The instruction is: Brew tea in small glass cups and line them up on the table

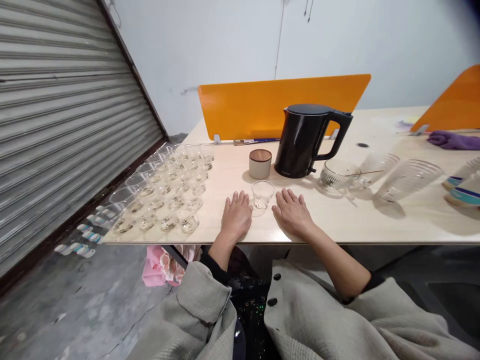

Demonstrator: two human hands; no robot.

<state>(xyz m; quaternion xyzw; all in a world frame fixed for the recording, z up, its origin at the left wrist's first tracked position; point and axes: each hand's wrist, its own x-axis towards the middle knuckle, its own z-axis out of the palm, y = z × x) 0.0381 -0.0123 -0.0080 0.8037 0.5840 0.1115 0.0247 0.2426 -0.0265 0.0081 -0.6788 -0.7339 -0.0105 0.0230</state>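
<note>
Palm down on the light wooden table (219,172), my left hand (237,216) lies flat with its fingers stretched forward, holding nothing. My right hand (292,212) rests the same way, a little to the right, also with nothing in it. Between the two hands stands a small clear plastic cup (262,194), close to the fingertips of both. Just behind that cup is a grey cup with a brown inside (260,164). A black electric kettle (303,142) stands behind and to the right, its handle turned right.
Rows of clear cups (175,202) with dark bits at the bottom fill the table's left end. To the right are a ribbed glass bowl (335,176) with a thin stick and stacked clear cups (408,179). An orange divider (243,110) runs along the back.
</note>
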